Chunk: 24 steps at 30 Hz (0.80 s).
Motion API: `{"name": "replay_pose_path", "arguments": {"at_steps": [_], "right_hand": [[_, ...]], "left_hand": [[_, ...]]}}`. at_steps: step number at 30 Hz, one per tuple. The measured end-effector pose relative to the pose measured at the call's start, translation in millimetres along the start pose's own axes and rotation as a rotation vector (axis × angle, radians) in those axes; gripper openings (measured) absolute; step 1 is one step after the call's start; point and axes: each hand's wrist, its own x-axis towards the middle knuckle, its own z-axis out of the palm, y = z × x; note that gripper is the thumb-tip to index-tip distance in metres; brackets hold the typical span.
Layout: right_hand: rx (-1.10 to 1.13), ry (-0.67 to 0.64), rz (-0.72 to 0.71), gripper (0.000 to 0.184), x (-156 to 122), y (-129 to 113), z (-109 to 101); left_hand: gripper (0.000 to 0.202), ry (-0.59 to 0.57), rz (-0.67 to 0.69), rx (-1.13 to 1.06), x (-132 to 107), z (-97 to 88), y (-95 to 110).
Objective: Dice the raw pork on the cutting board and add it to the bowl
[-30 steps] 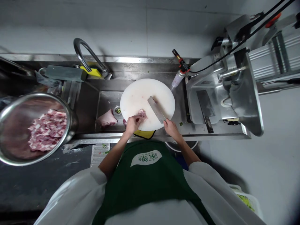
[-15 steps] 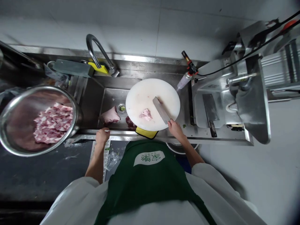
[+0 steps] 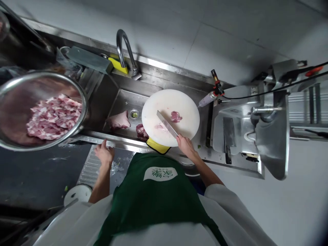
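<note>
My right hand [image 3: 186, 146] is closed round the handle of a cleaver [image 3: 167, 124], whose blade lies low over a round white cutting board [image 3: 188, 102]. One small red piece of meat [image 3: 176, 116] sits on the board just beyond the blade. On the near side a paler piece of meat [image 3: 160, 127] is partly covered by it. My left hand [image 3: 104, 153] is empty, fingers apart, by the sink's front edge. In the sink [image 3: 128, 99] lie a skin-on chunk of meat [image 3: 119, 121] and a darker chunk [image 3: 141, 132] against the board.
A large steel bowl [image 3: 83, 102] of cut meat stands at the left. Over the sink curves a faucet [image 3: 120, 44]. A blow torch [image 3: 208, 98] leans behind the board. To the right are a second cleaver [image 3: 228, 136] and a meat slicer [image 3: 273, 136]. A yellow cloth [image 3: 158, 146] pokes out under the board.
The view has turned. The cleaver has shifted left across the board, and the red piece now shows in full beyond it. My left hand has spread its fingers and come off the sink edge.
</note>
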Motion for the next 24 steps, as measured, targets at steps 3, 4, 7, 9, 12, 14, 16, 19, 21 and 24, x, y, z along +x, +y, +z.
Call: {"name": "replay_pose_path", "arguments": {"at_steps": [3,4,7,9,12,14,16,19,21,24], "right_hand": [[0.043,0.123,-0.030,0.041,-5.3,-7.4,-18.4],[0.069,0.176,-0.044,0.044,-5.5,-11.7,-21.6],[0.111,0.223,-0.072,0.049,1.6,-23.1,-16.1],[0.075,0.101,-0.042,0.044,11.0,-26.5,-3.6],[0.016,-0.064,0.011,0.036,25.2,-26.2,12.2],[0.017,-0.071,0.003,0.035,31.3,-24.4,14.4],[0.032,-0.062,-0.023,0.034,33.8,-21.7,11.5],[0.041,-0.056,-0.042,0.033,29.2,-12.4,7.8],[0.038,-0.062,-0.044,0.032,19.5,0.4,10.5],[0.047,-0.070,-0.039,0.029,-3.6,29.0,21.5]], "left_hand": [[0.048,0.099,-0.013,-0.043,-8.1,-1.8,-19.1],[0.046,0.096,-0.006,-0.067,-10.0,-2.2,-21.0],[0.040,0.110,0.005,-0.117,-11.9,-3.5,-14.8],[0.037,0.120,0.020,-0.145,-9.8,-4.2,-2.9],[0.032,0.116,0.099,-0.224,-5.8,-1.3,29.5],[0.027,0.091,0.239,-0.297,-6.5,5.5,64.6],[0.023,0.019,0.446,-0.353,-11.3,17.1,108.9],[0.022,-0.145,0.705,-0.392,-20.8,39.3,173.8],[0.021,-0.215,0.797,-0.376,-21.6,52.2,201.6],[0.016,-0.193,0.723,-0.372,-7.0,61.5,214.5]]}}
